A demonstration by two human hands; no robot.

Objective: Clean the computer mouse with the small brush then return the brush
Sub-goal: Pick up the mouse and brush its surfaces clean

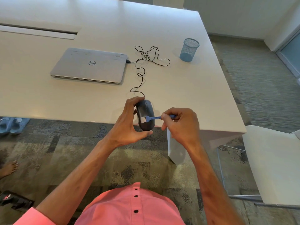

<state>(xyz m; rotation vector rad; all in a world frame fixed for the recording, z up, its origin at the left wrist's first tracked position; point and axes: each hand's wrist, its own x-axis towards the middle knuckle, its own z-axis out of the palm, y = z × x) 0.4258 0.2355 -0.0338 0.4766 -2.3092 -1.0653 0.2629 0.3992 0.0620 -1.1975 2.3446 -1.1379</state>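
Note:
A black wired computer mouse (146, 114) is lifted over the table's front edge, and my left hand (128, 125) grips it from the left, fingers over its front and thumb under its rear. My right hand (180, 125) pinches the handle of a small blue brush (153, 118). The brush's white bristles touch the mouse's back. The black cable (142, 69) runs in loops from the mouse to a closed silver laptop (89, 64).
A blue mesh cup (189, 49) stands on the white table (186, 88) at the right. A white chair (272, 163) stands to the right, by the table's corner. Blue sandals (13, 125) lie on the carpet at the left.

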